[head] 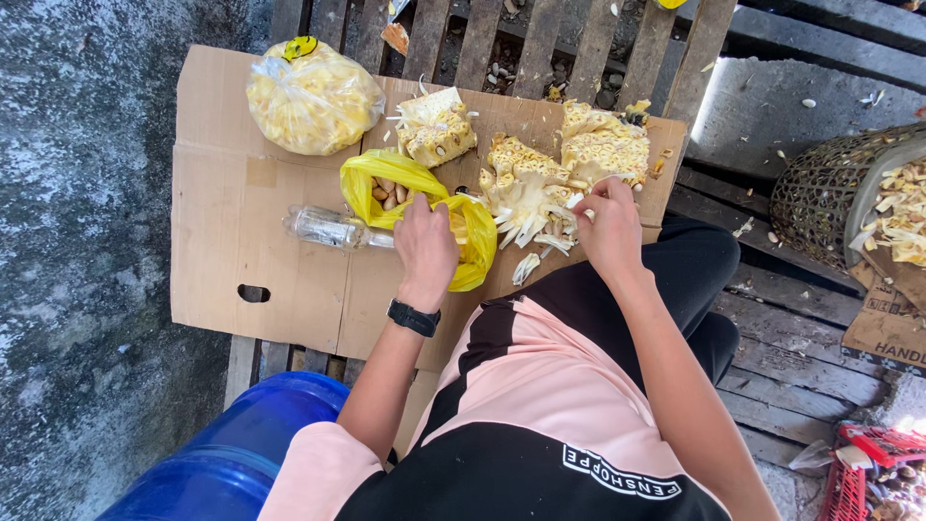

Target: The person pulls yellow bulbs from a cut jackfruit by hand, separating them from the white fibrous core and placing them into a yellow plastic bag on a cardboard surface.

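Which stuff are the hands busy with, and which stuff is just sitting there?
In use:
left hand at the yellow bag of seeds
right hand on the cut fruit piece

Just lying about:
tied clear bag
plastic bottle
blue barrel
woven basket
red crate

A clear bag of yellow fruit pods point(313, 96) is sitting tied shut at the far left corner of the flattened cardboard sheet point(231, 232). A clear plastic bottle point(328, 229) is lying on its side on that sheet. A woven basket point(820, 193) is leaning at the right, holding pale trimmings point(902, 214). A blue barrel point(236, 453) is showing at the bottom left. Wooden slats point(540, 39) are running under everything; a red crate point(868, 468) is peeking in at the bottom right.
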